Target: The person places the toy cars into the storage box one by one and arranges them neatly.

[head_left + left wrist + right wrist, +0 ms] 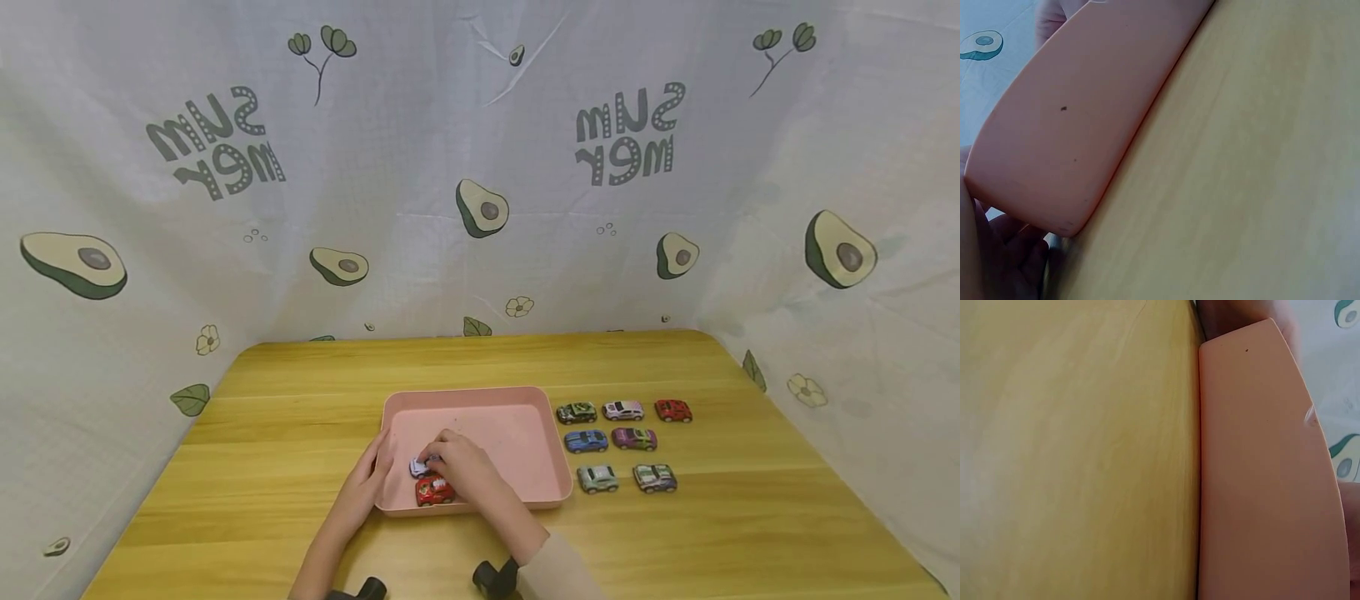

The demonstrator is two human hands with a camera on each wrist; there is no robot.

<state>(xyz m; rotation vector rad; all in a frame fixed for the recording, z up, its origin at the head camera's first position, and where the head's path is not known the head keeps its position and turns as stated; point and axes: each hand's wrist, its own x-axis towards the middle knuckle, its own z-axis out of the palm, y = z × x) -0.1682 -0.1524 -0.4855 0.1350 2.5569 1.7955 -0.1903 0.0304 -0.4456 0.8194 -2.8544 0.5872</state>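
A pink tray [510, 442] lies on the table, with a red toy car [434, 491] and a pale blue-white toy car [419, 468] in its front left part. My left hand [366, 473] holds the tray's left side; in the left wrist view its fingers [1025, 250] lie outside the tray wall. Reaching over the front rim, my right hand [463, 467] pinches the pale toy car, which its fingertips partly cover. The red car sits just in front of that one. In the right wrist view the tray's outer wall [1260, 456] hides most of the hand.
Right of the tray, several toy cars stand in loose rows on the wooden table [712, 533], among them a blue one [586, 441], a purple one [634, 438] and a red one [673, 410]. An avocado-print cloth [420, 167] hangs behind and at both sides.
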